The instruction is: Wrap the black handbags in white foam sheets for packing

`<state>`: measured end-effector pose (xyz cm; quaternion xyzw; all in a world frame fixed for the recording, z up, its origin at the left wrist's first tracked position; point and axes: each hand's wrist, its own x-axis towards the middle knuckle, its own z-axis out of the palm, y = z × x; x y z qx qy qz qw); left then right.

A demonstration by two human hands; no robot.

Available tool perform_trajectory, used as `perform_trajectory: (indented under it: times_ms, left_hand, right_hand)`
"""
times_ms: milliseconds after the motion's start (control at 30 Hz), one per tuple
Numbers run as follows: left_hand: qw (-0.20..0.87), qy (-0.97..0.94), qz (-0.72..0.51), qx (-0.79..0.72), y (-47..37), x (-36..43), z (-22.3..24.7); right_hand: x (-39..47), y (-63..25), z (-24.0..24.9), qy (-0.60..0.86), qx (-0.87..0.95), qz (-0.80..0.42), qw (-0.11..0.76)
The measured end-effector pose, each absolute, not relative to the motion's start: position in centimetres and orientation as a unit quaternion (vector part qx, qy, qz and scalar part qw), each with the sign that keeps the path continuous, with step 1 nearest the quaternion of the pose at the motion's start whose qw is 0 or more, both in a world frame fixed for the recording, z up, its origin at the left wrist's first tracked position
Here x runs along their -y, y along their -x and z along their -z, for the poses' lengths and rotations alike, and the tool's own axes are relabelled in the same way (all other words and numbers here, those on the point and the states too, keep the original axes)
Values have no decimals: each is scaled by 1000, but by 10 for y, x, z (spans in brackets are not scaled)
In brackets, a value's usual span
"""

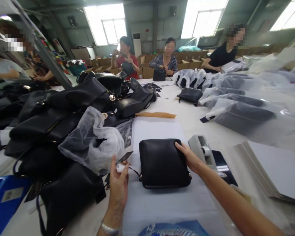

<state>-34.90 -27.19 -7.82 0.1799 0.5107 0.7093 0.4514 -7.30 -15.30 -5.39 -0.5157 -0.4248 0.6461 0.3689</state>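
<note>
A small black bag (pixel 164 164) lies on white sheets (pixel 157 131) in front of me. My right hand (pixel 189 157) grips its upper right corner, thumb on top and the other fingers hidden beneath the edge. To the bag's left, my left hand (pixel 119 183) pinches a small white wrapped piece (pixel 120 168) beside a dark tag (pixel 125 156). A thin black cord runs from there to the bag's left side. Crumpled clear plastic (pixel 105 144) lies just beyond my left hand.
Black bags (pixel 71 98) are piled at left, near a blue bin (pixel 7 200). A tape dispenser (pixel 202 150) stands right, before stacked white boards (pixel 272 167). Plastic-wrapped bags (pixel 245 114) fill the far right. Several people work across the table.
</note>
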Motion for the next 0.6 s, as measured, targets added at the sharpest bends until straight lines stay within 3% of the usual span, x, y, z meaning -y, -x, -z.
perform_trajectory:
  times_ms: [200,467,600]
  left_hand:
    - [333,-200,-719,-576,345,276,98]
    - [261,-142,-699,-650,359,304,110]
    - [94,-240,-633,-730,365,315,94]
  right_hand:
    - [146,72,82,539,402,-629,391]
    - [147,73,89,567,439,-576,392]
    - [142,70,92,601,484,-514,373]
